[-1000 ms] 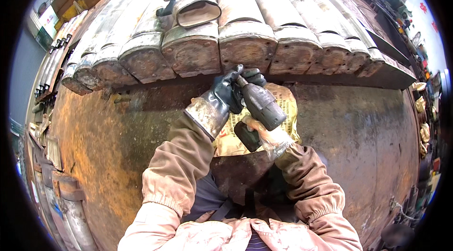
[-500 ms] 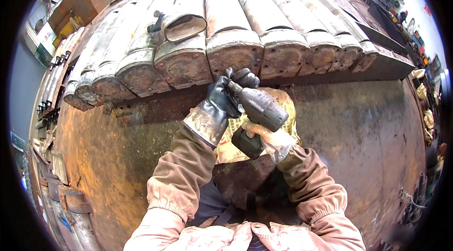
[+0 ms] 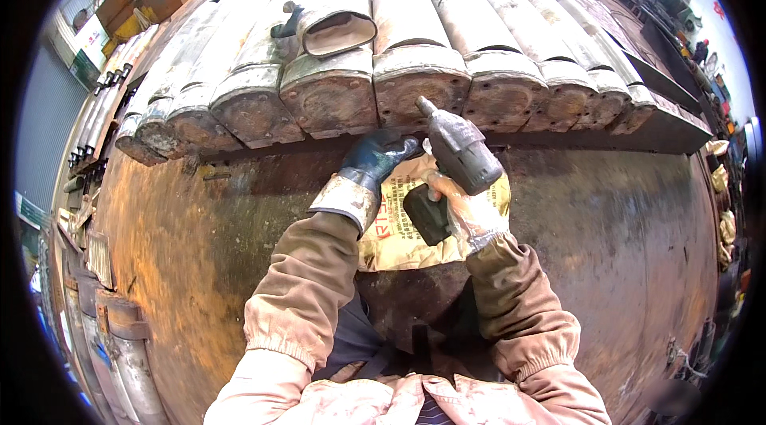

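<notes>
Your left hand (image 3: 373,155) has parted from the nose of the driver (image 3: 461,152), now at frame centre above the sack (image 3: 387,249). Your right hand (image 3: 467,208) wraps its handle firmly; your left is curled, contents indeterminable. For good control, keep left fingers clear of the nose.

Industrial wkshop: lg metal cyls (image 3: 405,14) in row, rusty plate (image 3: 598,217), pwr tool (image 3: 464,155)

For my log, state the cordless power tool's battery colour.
The battery is black, clearest in the head view.
</notes>
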Demonstrator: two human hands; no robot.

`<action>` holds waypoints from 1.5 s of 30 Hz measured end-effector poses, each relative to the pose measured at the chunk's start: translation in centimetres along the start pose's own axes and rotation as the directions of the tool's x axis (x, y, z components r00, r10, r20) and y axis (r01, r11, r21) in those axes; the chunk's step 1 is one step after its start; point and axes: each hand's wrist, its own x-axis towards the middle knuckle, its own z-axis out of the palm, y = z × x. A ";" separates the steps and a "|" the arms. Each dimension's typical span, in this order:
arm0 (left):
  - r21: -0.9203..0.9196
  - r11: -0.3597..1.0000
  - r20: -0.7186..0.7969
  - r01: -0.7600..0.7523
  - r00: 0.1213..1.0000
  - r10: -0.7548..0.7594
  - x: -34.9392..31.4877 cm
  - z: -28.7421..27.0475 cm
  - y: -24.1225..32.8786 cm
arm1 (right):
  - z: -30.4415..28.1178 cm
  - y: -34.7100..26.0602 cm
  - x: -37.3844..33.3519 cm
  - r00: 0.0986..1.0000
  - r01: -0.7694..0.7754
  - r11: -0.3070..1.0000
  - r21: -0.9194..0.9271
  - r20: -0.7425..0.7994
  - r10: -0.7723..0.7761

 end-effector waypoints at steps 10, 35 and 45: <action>0.031 0.999 -0.314 0.028 0.949 -0.017 -1.0 -5.3 -4.0 | 4.6 0.2 3.0 1.000 0.009 0.997 0.076 0.024 -0.011; -0.539 0.842 -0.269 0.003 0.947 -0.176 -4.7 -5.4 1.7 | 6.0 3.7 4.3 0.882 0.374 0.757 -0.536 -0.047 -0.469; -0.511 0.857 -0.285 0.066 0.928 -0.242 -2.5 -4.2 1.1 | 5.0 3.2 4.1 0.874 0.419 0.718 -0.556 0.031 -0.485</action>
